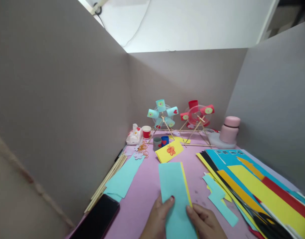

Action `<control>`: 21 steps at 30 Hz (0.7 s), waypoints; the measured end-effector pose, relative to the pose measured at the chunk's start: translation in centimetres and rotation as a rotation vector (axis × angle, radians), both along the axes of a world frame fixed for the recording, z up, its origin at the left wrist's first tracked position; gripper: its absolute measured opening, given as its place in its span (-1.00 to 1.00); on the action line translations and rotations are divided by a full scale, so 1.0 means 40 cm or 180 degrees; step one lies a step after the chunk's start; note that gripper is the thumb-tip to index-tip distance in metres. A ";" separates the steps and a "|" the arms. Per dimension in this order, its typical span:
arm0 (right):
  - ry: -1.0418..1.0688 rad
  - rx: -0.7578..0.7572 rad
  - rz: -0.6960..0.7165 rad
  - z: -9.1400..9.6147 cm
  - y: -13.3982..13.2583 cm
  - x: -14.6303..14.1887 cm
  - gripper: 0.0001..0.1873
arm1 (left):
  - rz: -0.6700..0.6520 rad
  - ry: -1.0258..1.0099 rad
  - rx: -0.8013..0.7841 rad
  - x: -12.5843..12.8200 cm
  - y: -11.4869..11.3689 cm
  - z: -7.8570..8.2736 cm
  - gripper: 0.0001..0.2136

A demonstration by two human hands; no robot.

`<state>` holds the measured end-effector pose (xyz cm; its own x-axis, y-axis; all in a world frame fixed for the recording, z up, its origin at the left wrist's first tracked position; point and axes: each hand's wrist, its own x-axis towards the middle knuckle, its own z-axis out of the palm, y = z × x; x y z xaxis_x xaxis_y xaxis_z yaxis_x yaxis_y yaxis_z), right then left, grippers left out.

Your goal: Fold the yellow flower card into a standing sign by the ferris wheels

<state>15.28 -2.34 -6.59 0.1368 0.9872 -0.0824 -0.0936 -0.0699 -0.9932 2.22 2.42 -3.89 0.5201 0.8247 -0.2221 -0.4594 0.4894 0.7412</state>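
Two paper-cup wheels, teal (162,114) and red (197,114), look finished out back (nice ones), while left hand (158,215) and right hand (204,220) each keep a closed grip on an uncut teal strip (176,196), cutting and gluing seemingly left.

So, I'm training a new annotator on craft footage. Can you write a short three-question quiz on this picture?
1. True or false: both hands hold the light blue paper strip.
2. What lies directly under that strip? A) a yellow strip B) the phone C) a red cup
3. Which paper-cup wheel stands nearer the pink bottle, the blue wheel or the red wheel?

Key: 1 true; 2 A; 3 the red wheel.
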 end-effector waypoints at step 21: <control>0.0383 0.0505 -0.0321 -0.022 0.031 -0.007 -0.52 | 0.0066 0.0501 0.0150 -0.013 0.048 -0.057 -0.52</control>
<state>14.98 -1.11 -7.49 0.2341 0.9709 0.0512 -0.2107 0.1020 -0.9722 1.70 4.35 -6.17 0.4646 0.8464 -0.2602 -0.3455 0.4438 0.8268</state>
